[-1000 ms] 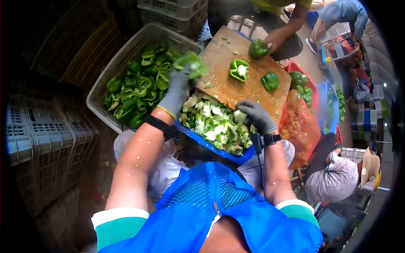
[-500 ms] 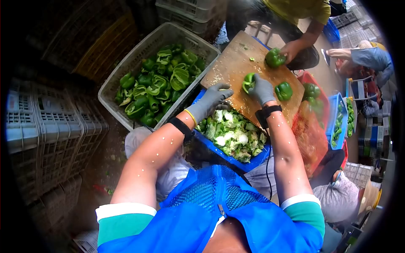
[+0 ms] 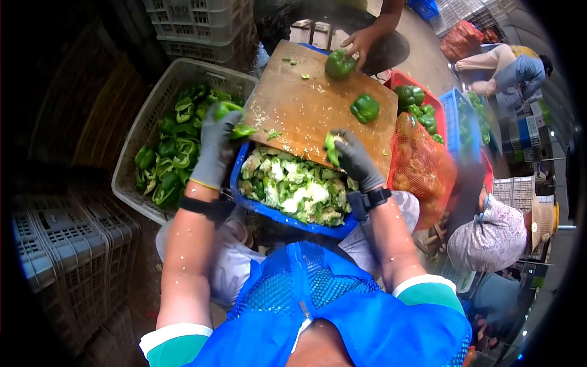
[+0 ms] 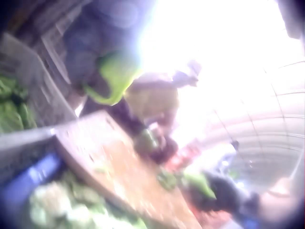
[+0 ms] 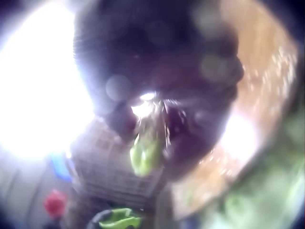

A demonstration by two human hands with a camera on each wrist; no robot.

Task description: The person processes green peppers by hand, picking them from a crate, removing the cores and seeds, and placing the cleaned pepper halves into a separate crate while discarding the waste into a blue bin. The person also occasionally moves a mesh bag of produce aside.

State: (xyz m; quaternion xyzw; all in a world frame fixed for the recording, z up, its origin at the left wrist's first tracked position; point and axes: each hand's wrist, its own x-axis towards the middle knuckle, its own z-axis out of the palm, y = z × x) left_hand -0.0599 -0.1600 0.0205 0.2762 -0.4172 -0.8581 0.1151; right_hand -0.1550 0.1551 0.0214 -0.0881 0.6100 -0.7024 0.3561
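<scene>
In the head view the gloved left hand (image 3: 216,140) holds green pepper pieces (image 3: 228,111) beside the grey crate of cut peppers (image 3: 177,150). The same hand's pepper piece (image 4: 112,76) appears blurred in the left wrist view. The gloved right hand (image 3: 358,160) pinches a pale green piece of pepper with its core (image 3: 332,148) above the board's near edge; the right wrist view shows that piece (image 5: 146,155) between dark fingers. Below both hands lies a blue bin (image 3: 239,194) of pepper cores and scraps. A whole pepper (image 3: 365,108) rests on the wooden board (image 3: 306,104).
Another person's hand (image 3: 363,44) touches a pepper (image 3: 340,64) at the board's far side. To the right are a red crate (image 3: 441,116) of peppers, a red mesh bag (image 3: 420,174) and a blue crate (image 3: 451,122). Grey crates (image 3: 73,244) stand left.
The halved pepper has left the board. The left hand has moved toward the crate with pepper pieces in it, and the right hand has drawn back to the board's near edge. The view has shifted.
</scene>
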